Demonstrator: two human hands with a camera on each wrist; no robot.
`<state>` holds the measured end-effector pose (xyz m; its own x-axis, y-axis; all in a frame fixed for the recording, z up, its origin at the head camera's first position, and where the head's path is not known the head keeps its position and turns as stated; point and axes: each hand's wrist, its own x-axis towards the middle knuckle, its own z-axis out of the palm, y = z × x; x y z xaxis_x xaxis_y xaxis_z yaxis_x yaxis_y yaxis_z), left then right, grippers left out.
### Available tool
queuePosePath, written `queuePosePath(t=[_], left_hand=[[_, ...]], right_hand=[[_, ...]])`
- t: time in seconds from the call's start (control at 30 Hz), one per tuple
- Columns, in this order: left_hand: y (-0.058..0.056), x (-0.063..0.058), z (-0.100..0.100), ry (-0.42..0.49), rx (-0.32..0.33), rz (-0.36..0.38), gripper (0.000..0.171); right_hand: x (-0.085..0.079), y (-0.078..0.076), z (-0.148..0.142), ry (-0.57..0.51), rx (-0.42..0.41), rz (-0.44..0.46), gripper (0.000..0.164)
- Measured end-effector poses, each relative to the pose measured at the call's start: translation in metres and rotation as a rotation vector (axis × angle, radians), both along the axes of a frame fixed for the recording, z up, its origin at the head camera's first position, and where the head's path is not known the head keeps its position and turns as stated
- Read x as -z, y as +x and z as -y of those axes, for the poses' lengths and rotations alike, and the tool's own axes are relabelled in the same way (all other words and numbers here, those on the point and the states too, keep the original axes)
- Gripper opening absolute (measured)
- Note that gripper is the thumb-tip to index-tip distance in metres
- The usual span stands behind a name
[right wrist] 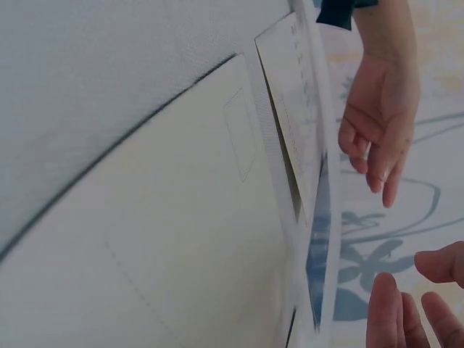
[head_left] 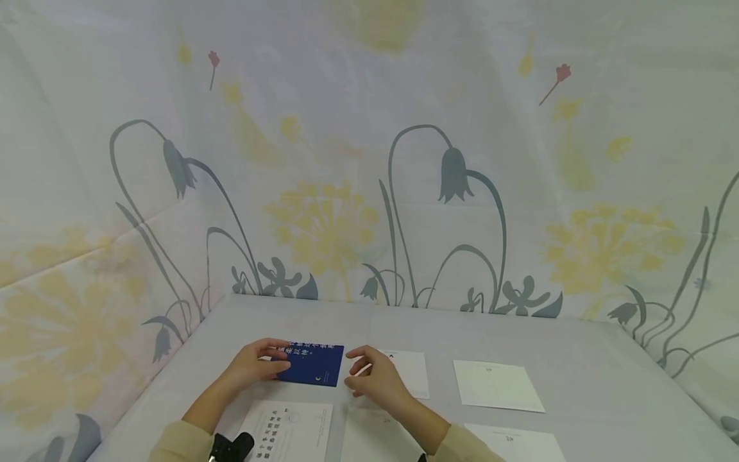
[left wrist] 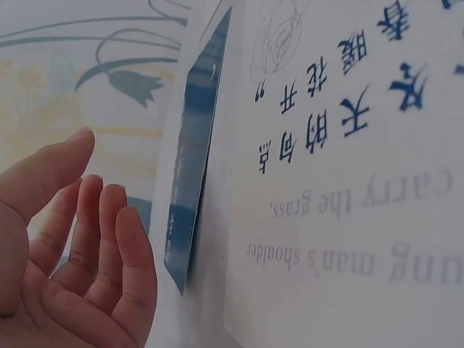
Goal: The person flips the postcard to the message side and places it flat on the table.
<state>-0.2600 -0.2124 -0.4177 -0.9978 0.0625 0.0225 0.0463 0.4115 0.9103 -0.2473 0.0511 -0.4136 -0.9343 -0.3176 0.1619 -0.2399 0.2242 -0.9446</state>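
Note:
A dark blue card (head_left: 312, 369) with white characters and a small moon lies on the table, between the two hands. At its left end, my left hand (head_left: 256, 362) overlaps it in the head view. The left wrist view shows that hand (left wrist: 80, 268) with loosely bent fingers and nothing in them, thumb apart from the fingers, beside the blue card (left wrist: 196, 159). Just past the card's right edge is my right hand (head_left: 375, 378), its fingers relaxed and holding nothing. Nearer to me lies a white card (head_left: 288, 430) with dark characters and a faint scribble.
Pale cards lie around: one partly behind the right hand (head_left: 412, 372), one farther right (head_left: 496, 385), and two along the near side, one under the right forearm (head_left: 375, 436) and one at right (head_left: 519, 443). A flower-printed cloth (head_left: 358, 160) hangs behind the table.

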Motion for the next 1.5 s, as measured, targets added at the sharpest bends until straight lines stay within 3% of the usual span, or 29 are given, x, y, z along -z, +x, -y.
queuePosePath(t=[0.4, 0.8, 0.93, 1.23, 1.5], left_hand=[[-0.009, 0.0, 0.013, -0.102, -0.015, -0.016, 0.05], [-0.016, 0.001, 0.029, -0.235, -0.027, 0.02, 0.062], [-0.017, 0.002, 0.035, -0.251, 0.021, 0.007, 0.065], [-0.029, 0.007, 0.042, -0.307, 0.222, -0.136, 0.063], [-0.037, 0.01, 0.048, -0.389, 0.34, -0.207, 0.056]], right_hand=[[0.003, -0.02, 0.019, 0.065, 0.001, -0.055, 0.041], [0.008, -0.035, 0.034, 0.139, 0.007, -0.104, 0.041], [0.009, -0.041, 0.038, 0.192, 0.008, -0.14, 0.041], [0.016, -0.053, 0.041, 0.411, 0.004, -0.214, 0.044], [0.016, -0.059, 0.04, 0.523, -0.073, -0.228, 0.044]])
